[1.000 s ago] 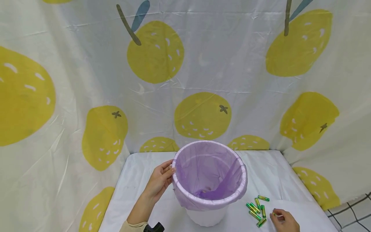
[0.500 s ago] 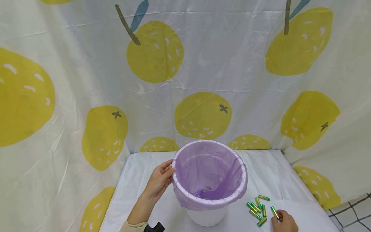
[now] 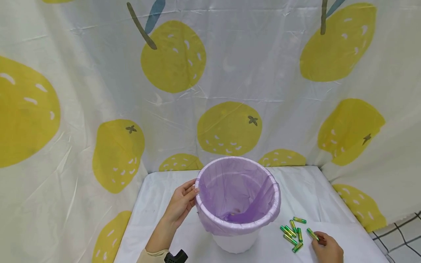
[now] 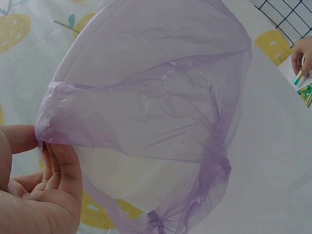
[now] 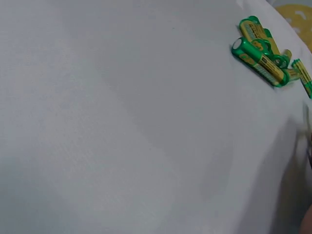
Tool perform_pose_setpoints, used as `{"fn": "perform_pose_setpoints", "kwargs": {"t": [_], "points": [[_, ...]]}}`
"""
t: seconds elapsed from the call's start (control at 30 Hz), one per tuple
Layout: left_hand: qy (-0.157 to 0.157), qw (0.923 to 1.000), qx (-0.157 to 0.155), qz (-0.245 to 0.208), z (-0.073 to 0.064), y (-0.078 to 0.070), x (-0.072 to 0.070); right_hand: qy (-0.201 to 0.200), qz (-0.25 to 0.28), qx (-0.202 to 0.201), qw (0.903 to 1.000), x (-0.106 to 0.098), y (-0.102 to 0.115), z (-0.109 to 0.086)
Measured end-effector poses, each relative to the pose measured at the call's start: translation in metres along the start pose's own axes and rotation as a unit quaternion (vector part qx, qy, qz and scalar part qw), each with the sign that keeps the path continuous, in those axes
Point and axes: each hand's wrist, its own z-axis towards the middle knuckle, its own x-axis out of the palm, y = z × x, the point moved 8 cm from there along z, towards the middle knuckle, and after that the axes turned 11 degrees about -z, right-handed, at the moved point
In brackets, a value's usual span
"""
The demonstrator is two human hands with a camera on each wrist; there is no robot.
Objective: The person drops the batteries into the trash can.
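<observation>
battery [image 3: 312, 233] now juts from the right hand [image 3: 329, 249] toward the pile; a second ago the hand hid nearly all of it. left hand [image 3: 181, 202] and white bin [image 3: 235, 244] haven't really shifted. right fingertips pinch the battery by one end, probably for a light grip; can't tell how the other fingers lie. loose batteries [image 3: 290, 239] sit jumbled on the white cloth [image 3: 164, 179] near the bin, likely for short reach. left fingers pinch the rim [image 3: 238, 226], likely steadying it. purple liner [image 3: 236, 193] folds over it, presumably so it won't slip in.
</observation>
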Motion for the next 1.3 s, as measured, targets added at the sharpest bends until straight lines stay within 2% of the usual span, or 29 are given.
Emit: {"fn": "perform_pose_setpoints", "kwargs": {"t": [0.13, 0.53, 0.7, 0.93, 1.17, 1.3], "points": [[0.001, 1.0000, 0.001, 0.001, 0.000, -0.001, -0.001, 0.010, 0.016, -0.018, 0.9997, -0.006, 0.004, 0.005], [0.002, 1.0000, 0.000, 0.003, 0.001, -0.001, -0.002, 0.066, 0.043, -0.008, 0.9969, -0.015, 0.013, 0.015], [0.005, 1.0000, 0.000, 0.008, 0.002, 0.000, -0.001, 0.071, 0.063, -0.029, 0.9951, -0.024, 0.027, 0.017], [0.004, 1.0000, -0.002, 0.006, 0.001, 0.001, -0.001, 0.063, 0.103, -0.088, 0.9888, -0.040, 0.057, 0.016], [0.003, 1.0000, 0.000, 0.005, 0.001, 0.001, 0.000, 0.087, 0.133, -0.074, 0.9845, -0.048, 0.072, 0.021], [0.007, 0.9999, 0.003, 0.008, 0.001, 0.001, 0.000, 0.086, 0.137, -0.094, 0.9824, -0.056, 0.082, 0.024]]}}
